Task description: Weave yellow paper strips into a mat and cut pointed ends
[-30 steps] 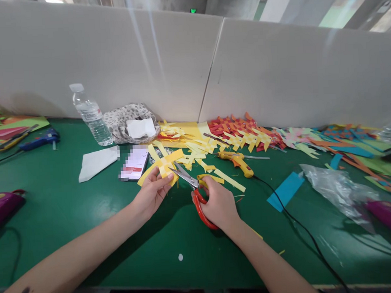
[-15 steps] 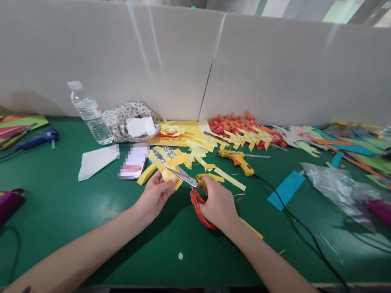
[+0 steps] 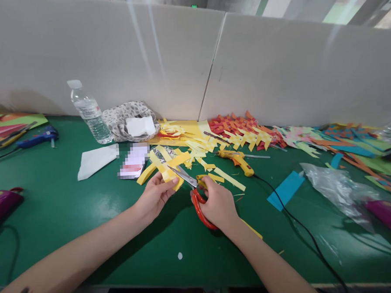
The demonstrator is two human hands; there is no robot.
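Observation:
My left hand (image 3: 157, 194) pinches a piece of woven yellow paper strips (image 3: 166, 169), with loose strip ends sticking out to several sides. My right hand (image 3: 220, 202) is wrapped round the red handles of a pair of scissors (image 3: 198, 207). The scissor blades point up and left and lie across the yellow strips beside my left fingertips. A short yellow strip (image 3: 216, 177) shows at my right fingers; whether they hold it I cannot tell. Loose yellow cuttings (image 3: 195, 148) lie on the table just behind both hands.
A yellow glue gun (image 3: 237, 158) lies right of the hands, its black cord (image 3: 298, 222) running to the front edge. Left stand a water bottle (image 3: 90, 112) and a phone (image 3: 134, 162). Blue paper (image 3: 286, 190), a plastic bag (image 3: 335, 191) and woven red paper (image 3: 234, 127) lie rightward.
The hands stay almost in place. The strip end at the scissor blades has shifted slightly, and the blades look a little closer together.

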